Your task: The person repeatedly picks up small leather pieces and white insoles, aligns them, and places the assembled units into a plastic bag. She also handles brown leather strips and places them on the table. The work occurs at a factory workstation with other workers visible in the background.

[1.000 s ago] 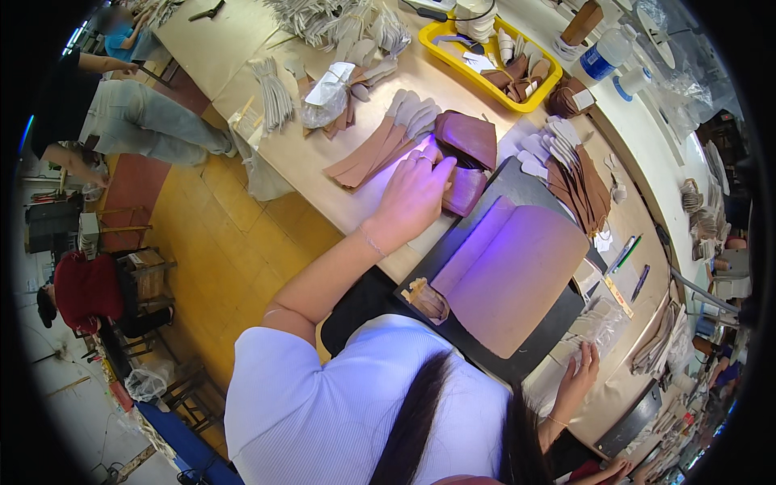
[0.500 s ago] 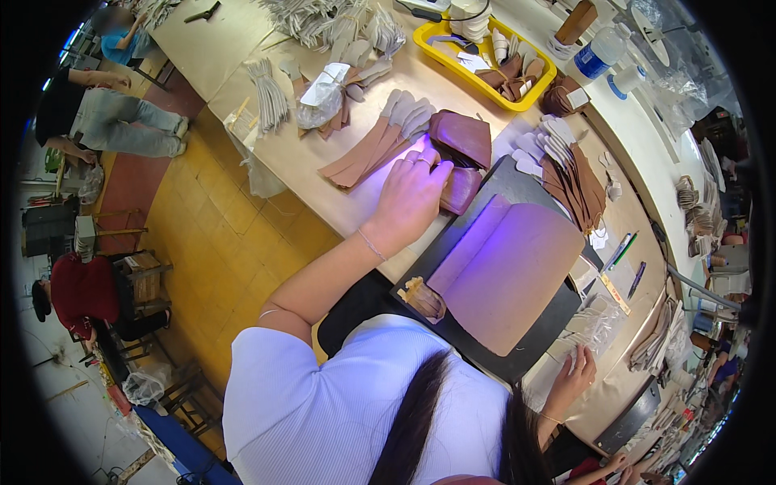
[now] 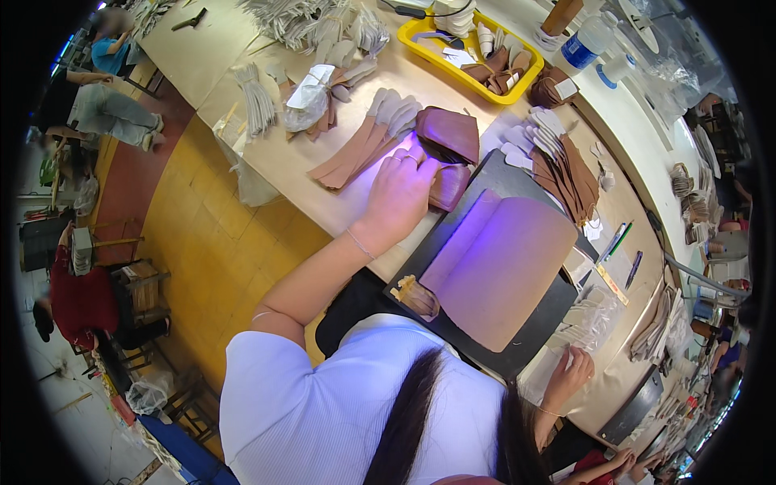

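My left hand [image 3: 398, 194] reaches forward, fingers bent together at the dark gap between two glossy brown leather-like pieces [image 3: 449, 136]; whatever the fingertips hold is hidden. Violet light falls on this spot. To its left lies a fan of brown strips with grey rounded ends [image 3: 356, 149]. Before me is a black board [image 3: 404, 279] bearing a curved tan sheet [image 3: 505, 275], with a crumpled yellowish piece [image 3: 416, 296] at its near left corner. My right hand [image 3: 572, 372], fingers slightly apart and loosely bent, rests beside a clear plastic bag [image 3: 602, 311], holding nothing visible.
Beyond the board are more brown strips [image 3: 562, 174] and a yellow tray [image 3: 508, 99] of brown pieces. Pens [image 3: 618, 241] lie at the right. Bundles of grey pieces [image 3: 299, 28] cover the far table; a bottle [image 3: 586, 44] stands far right. Other people [image 3: 81, 291] are at left.
The whole view has shifted slightly, moving the table items a little left. My left hand stays at the brown pieces, and my right hand stays by the plastic bag.
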`<state>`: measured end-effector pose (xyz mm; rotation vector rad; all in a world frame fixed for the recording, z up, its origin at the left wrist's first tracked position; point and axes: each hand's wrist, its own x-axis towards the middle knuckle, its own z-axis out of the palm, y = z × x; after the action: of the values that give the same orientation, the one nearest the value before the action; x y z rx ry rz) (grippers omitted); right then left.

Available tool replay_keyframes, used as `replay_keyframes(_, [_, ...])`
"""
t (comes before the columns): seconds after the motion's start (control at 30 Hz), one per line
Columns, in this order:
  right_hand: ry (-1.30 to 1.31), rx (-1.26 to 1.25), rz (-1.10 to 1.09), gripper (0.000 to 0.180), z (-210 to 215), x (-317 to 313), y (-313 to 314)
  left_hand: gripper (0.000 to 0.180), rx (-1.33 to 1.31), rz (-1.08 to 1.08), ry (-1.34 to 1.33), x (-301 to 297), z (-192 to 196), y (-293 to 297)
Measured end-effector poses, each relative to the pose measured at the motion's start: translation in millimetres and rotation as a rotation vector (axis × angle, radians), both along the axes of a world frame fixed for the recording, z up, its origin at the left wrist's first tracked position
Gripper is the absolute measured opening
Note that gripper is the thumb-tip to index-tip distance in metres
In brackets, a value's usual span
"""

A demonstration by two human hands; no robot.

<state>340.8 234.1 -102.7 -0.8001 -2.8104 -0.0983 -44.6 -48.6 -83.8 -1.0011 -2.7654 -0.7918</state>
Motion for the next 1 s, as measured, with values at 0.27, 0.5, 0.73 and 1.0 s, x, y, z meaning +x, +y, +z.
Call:
replay_keyframes(0.27, [-0.012, -0.799, -0.188, 0.014, 22, 5, 21, 0.017, 0.092, -0.020, -0.071, -11, 4, -7])
replay_keyframes(0.5, [-0.204, -1.335, -0.058, 0.026, 41, 14, 20, 0.007, 0.031, -0.066, -0.035, 10, 16, 1])
replay_keyframes(0.73, [-0.210, -1.458, -0.059, 0.022, 48, 11, 16, 0.012, 0.241, -0.155, -0.447, 28, 40, 5])
replay_keyframes(1.0, [-0.405, -1.493, 0.115, 0.020, 58, -10, 15, 0.013, 0.718, -0.444, -1.437, 51, 78, 27])
